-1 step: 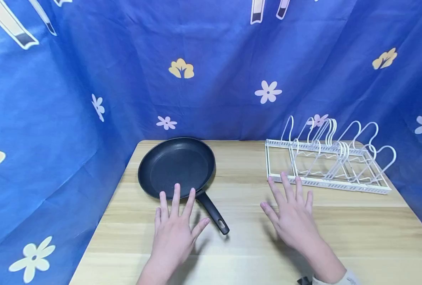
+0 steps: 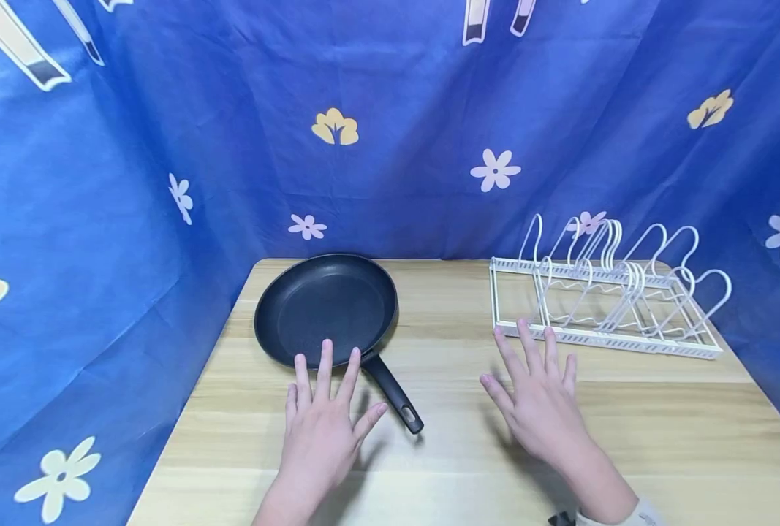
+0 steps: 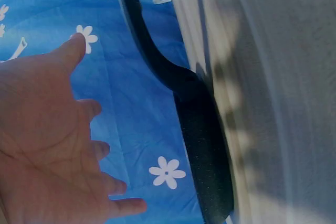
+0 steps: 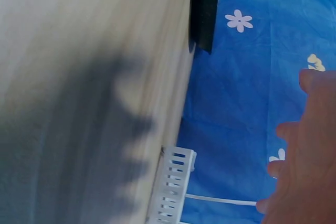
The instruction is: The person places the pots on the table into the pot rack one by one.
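A black frying pan (image 2: 327, 307) lies on the table toward the back left, its handle (image 2: 392, 392) angled to the front right. My left hand (image 2: 320, 442) hovers in front of the pan with fingers spread, holding nothing; the left wrist view shows its bare palm (image 3: 47, 135) apart from the pan (image 3: 205, 156). On the right stands a white wire rack (image 2: 613, 339) with several upright loops. Just before its front rail, my right hand (image 2: 544, 409) is held above the table, fingers spread and nothing in them. The right wrist view shows the rack's slotted rail (image 4: 172, 182) apart from that hand.
The wooden table (image 2: 442, 329) has its back edge against a blue patterned cloth (image 2: 396, 146), which also hangs along the left and right sides. Bare tabletop separates the pan from the rack. Both hands cast shadows on the wood.
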A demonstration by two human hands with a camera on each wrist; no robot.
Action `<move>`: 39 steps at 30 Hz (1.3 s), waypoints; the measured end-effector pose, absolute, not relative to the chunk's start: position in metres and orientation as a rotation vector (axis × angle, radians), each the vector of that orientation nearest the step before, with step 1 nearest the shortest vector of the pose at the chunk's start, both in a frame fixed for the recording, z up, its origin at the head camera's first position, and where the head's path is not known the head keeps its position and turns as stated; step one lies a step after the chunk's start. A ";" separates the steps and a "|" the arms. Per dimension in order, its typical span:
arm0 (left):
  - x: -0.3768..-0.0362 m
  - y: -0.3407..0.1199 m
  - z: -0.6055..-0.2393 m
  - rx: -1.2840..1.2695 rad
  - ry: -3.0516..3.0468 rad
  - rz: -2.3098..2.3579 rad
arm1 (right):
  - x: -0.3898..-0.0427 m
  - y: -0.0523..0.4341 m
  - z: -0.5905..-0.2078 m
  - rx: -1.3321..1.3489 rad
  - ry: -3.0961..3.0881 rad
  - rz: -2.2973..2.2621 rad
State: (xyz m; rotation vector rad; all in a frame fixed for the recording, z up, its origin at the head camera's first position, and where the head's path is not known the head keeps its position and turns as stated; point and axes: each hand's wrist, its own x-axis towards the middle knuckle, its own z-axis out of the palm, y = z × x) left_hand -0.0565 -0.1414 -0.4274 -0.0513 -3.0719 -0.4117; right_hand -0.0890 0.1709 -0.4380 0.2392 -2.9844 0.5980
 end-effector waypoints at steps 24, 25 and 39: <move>-0.044 -0.131 -0.440 0.135 -2.886 -1.589 | -0.094 0.162 -0.441 0.282 -2.758 1.003; -0.045 -0.130 -0.443 0.132 -2.862 -1.712 | -0.096 0.160 -0.439 0.292 -2.739 1.044; -0.059 -0.119 -0.473 0.161 -2.072 -3.041 | -0.145 0.094 -0.441 0.344 -2.702 2.160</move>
